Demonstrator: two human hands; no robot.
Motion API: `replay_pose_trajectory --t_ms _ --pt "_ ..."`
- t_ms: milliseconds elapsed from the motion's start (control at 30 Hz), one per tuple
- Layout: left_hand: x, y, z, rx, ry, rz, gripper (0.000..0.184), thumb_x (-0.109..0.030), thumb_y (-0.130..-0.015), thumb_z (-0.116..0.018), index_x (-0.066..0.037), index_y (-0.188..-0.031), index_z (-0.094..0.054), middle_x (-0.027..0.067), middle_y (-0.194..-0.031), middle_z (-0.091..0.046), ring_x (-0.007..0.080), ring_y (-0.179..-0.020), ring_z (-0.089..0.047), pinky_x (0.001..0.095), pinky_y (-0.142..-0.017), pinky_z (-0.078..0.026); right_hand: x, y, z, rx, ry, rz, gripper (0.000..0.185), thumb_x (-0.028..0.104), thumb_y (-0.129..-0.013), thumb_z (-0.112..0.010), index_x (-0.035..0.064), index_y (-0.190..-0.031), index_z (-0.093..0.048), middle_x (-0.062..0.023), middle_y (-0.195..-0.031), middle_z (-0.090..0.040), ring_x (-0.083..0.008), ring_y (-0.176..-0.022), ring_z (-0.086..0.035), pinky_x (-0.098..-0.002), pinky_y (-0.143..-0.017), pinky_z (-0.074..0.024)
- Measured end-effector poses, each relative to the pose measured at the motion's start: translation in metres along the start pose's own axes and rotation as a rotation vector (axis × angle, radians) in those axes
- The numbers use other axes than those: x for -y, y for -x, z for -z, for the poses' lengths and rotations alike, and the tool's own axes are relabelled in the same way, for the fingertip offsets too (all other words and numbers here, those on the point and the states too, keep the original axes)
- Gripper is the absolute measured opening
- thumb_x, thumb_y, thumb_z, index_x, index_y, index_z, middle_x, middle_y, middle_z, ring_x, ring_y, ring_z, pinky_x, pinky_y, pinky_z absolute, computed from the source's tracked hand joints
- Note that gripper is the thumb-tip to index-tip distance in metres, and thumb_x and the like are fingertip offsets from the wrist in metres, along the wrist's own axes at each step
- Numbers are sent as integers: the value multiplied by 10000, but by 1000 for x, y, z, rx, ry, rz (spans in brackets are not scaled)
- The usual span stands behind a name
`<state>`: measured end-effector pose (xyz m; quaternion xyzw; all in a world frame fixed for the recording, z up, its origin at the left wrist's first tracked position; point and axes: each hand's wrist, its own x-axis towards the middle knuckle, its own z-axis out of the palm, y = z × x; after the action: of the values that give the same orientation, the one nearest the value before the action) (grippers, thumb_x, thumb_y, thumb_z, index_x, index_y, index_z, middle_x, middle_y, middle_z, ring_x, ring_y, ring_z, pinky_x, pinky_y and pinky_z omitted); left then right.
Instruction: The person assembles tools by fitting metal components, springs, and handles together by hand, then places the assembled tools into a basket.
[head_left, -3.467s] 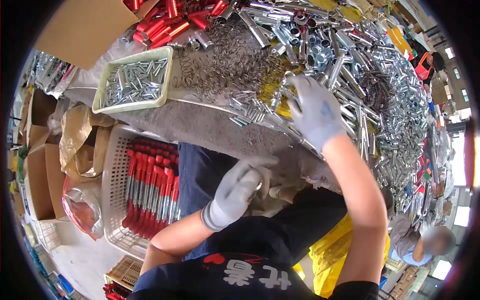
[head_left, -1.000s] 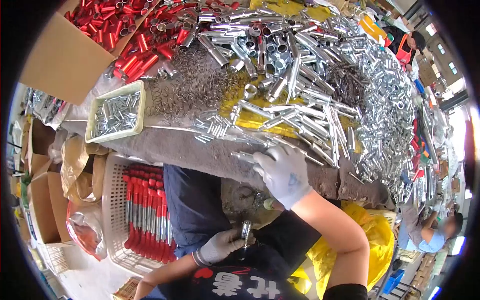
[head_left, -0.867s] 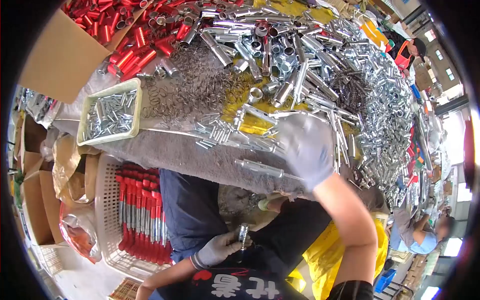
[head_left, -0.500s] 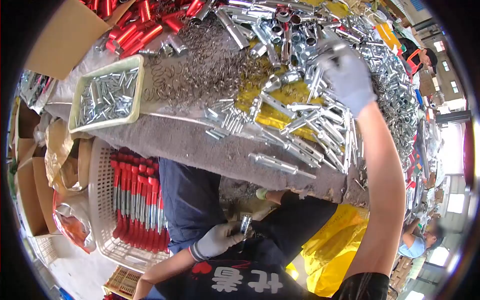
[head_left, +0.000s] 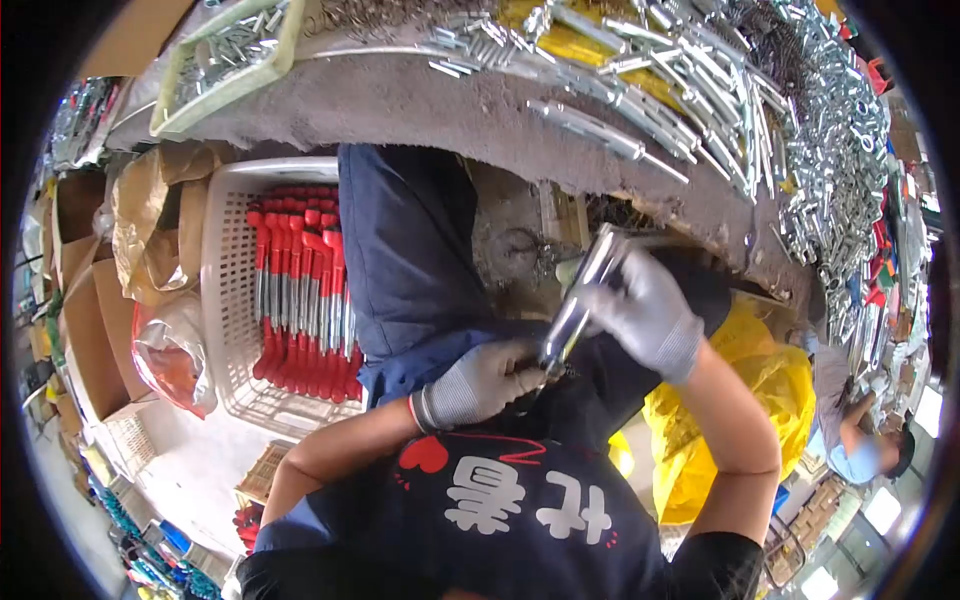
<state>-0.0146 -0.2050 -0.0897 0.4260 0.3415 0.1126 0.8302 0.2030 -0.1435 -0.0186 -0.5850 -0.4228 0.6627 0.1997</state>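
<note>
Holding tilted metal tube (head_left: 567, 325), right hand (head_left: 645, 315) midway, left hand (head_left: 485, 383) below

Wide, curved view of a workroom, dark around the rim. A worktop (head_left: 420, 105) with a fuzzy grey cover bends across the top. Below, at left, is pale floor (head_left: 190, 455), with open cardboard boxes (head_left: 85, 315) beyond. Bright white panes (head_left: 926, 412), probably windows, glow at lower right.
</note>
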Motion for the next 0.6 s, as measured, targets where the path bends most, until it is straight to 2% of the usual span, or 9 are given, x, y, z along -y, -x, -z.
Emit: replay_pose_trajectory --t_ms 33,67,167,233,333,433,467,533,600 --pt "-8 1 -1 -11 -192 187 305 -194 -975 -552 10 -1201 -565 57 -1023 -658 88 -965 -587 261 -855 -465 -2 5 -7 46 80 -15 464 148 -859 -694 -10 -1240 -481 -73 -1030 -625 -116 -882 -614 -281 -789 -521" --pt "-7 2 -1 -8 -264 52 352 -196 -953 -571 1 -1243 -538 103 -1032 -650 135 -961 -605 286 -847 -471 -10 10 -12 -5 176 131 537 121 -848 -690 -15 -1304 -441 -48 -1016 -609 -99 -915 -580 -274 -841 -491" --pt "-6 11 12 41 -553 -220 564 -172 -907 -593 -22 -1409 -386 210 -1134 -616 287 -1054 -624 375 -881 -468 -53 10 -18 32 220 57 507 236 -807 -733 -9 -1199 -526 -87 -967 -635 -139 -895 -604 -287 -837 -483" --pt "-31 3 33 -132 -501 -393 497 -150 -918 -567 8 -1369 -431 209 -1181 -598 273 -1081 -606 348 -923 -457 -57 12 -32 1 306 102 485 329 -783 -757 -4 -1095 -593 -159 -946 -674 -208 -904 -666 -317 -827 -496" --pt "-50 -10 40 -139 -334 -459 436 -224 -961 -551 23 -1317 -500 181 -1174 -626 200 -1078 -608 305 -921 -469 23 3 -48 238 656 -302 358 346 -815 -717 24 -952 -642 -157 -963 -680 -258 -914 -672 -344 -775 -514" --pt "-32 -22 50 -179 -189 -291 462 -358 -976 -528 -6 -1272 -560 59 -1016 -687 81 -927 -603 245 -826 -486 39 -12 -37 147 1121 225 323 363 -793 -725 56 -797 -626 -157 -748 -623 -291 -658 -628 -385 -630 -486" --pt "-27 -23 54 -180 -159 -253 458 -360 -979 -525 -14 -1275 -562 38 -994 -680 63 -890 -584 230 -798 -479 67 -24 -34 82 1117 287 190 245 -812 -690 63 -804 -631 -127 -749 -628 -311 -689 -634 -386 -636 -491" --pt "-21 -23 62 -184 -96 -173 451 -365 -983 -518 -29 -1281 -565 -4 -951 -666 27 -818 -546 199 -742 -466 104 -59 -34 -221 1020 760 196 274 -851 -608 86 -804 -580 -119 -762 -598 -333 -734 -618 -434 -643 -493" --pt "-17 -26 63 -207 -60 -233 407 -314 -995 -513 -31 -1282 -569 -42 -896 -641 8 -763 -485 178 -691 -438 133 -105 -40 -411 1161 885 117 211 -859 -594 103 -882 -630 -132 -805 -622 -356 -760 -626 -450 -660 -504"
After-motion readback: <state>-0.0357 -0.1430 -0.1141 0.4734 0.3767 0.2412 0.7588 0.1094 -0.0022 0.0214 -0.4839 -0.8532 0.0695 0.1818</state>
